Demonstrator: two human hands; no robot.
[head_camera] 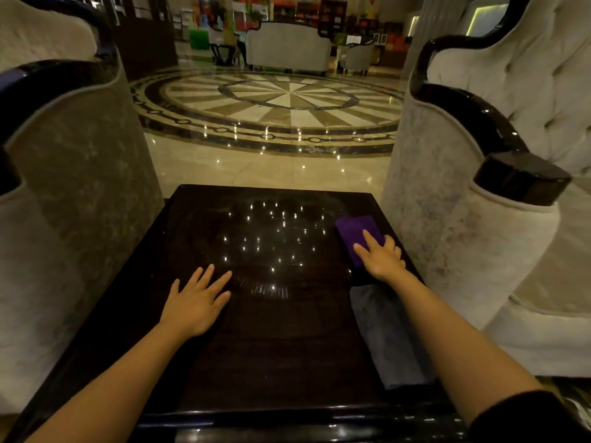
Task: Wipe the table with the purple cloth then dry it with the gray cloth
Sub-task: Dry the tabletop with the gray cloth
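A dark glossy wooden table (271,340) fills the lower middle of the head view. A folded purple cloth (356,230) lies near its far right edge. My right hand (382,259) rests flat on the near part of that cloth, fingers spread on top of it. A folded gray cloth (388,340) lies along the right edge, partly under my right forearm. My left hand (196,300) lies flat and open on the bare tabletop at the left, holding nothing.
A velvet armchair (73,187) stands close to the table's left side and another armchair (479,199) close to its right. Beyond the far edge is polished marble floor (271,167) with a round inlay, and sofas farther back.
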